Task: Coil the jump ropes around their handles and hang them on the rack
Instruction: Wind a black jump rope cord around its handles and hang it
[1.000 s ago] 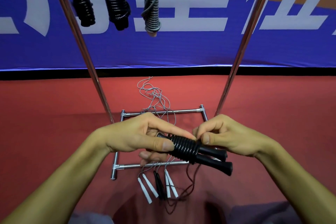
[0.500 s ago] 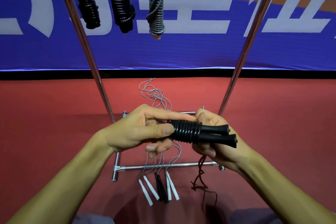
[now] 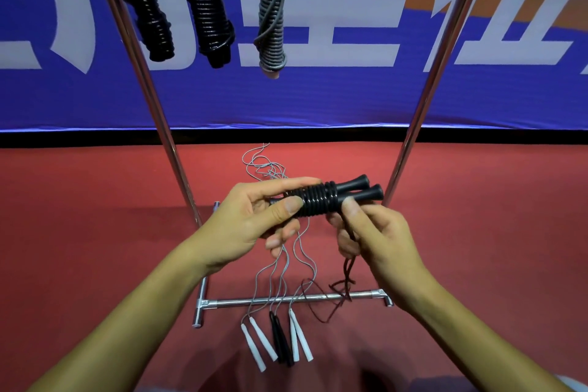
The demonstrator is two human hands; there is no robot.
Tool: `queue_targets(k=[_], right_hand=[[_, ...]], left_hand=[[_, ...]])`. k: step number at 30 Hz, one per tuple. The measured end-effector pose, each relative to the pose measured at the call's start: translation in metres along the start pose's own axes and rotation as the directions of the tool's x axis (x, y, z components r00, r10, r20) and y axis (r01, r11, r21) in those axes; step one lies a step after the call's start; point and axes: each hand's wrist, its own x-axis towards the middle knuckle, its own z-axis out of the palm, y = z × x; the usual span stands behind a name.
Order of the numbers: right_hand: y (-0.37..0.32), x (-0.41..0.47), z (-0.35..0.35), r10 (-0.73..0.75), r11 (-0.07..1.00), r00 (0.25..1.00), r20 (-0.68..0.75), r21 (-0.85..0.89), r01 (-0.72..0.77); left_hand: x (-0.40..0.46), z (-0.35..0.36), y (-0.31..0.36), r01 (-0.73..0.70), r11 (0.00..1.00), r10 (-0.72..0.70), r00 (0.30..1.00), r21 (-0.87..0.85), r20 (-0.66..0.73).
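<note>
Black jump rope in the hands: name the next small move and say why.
Probably another turn of the loose rope round the black handles. The left hand grips the coiled end, the right hand pinches the rope just past the coil, and a tail hangs down to the floor, so it is not ready for hanging.

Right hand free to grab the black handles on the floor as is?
Probably not yet. The right hand pinches the loose dark rope tail of the half-coiled black jump rope that the left hand grips; the black floor handles lie unobstructed below.
</note>
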Motion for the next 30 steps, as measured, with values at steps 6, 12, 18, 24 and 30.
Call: queue_targets(k=[6,12,18,24,30], right_hand=[[0.0,0.007,0.007,0.144,0.975,0.988,-0.058,0.181,-0.131],[-0.008,0.009,0.014,0.303,0.91,0.953,0.006,0.296,-0.291],[-0.008,0.007,0.019,0.451,0.777,0.885,0.114,0.438,-0.452],[-0.013,0.005,0.02,0.461,0.745,0.881,0.106,0.493,-0.449],[-0.006,0.007,0.015,0.423,0.838,0.906,0.016,0.375,-0.397]], left_hand=[[0.003,0.007,-0.01,-0.03,0.997,0.033,0.999,0.069,-0.039],[0.002,0.007,-0.012,-0.079,0.966,0.1,0.992,0.245,-0.072],[0.001,0.003,-0.012,-0.035,0.933,0.051,0.998,0.358,-0.034],[0.0,0.001,-0.007,0.029,0.974,-0.037,0.999,0.222,0.031],[0.003,0.006,-0.005,0.075,0.97,-0.105,0.988,0.232,0.117]])
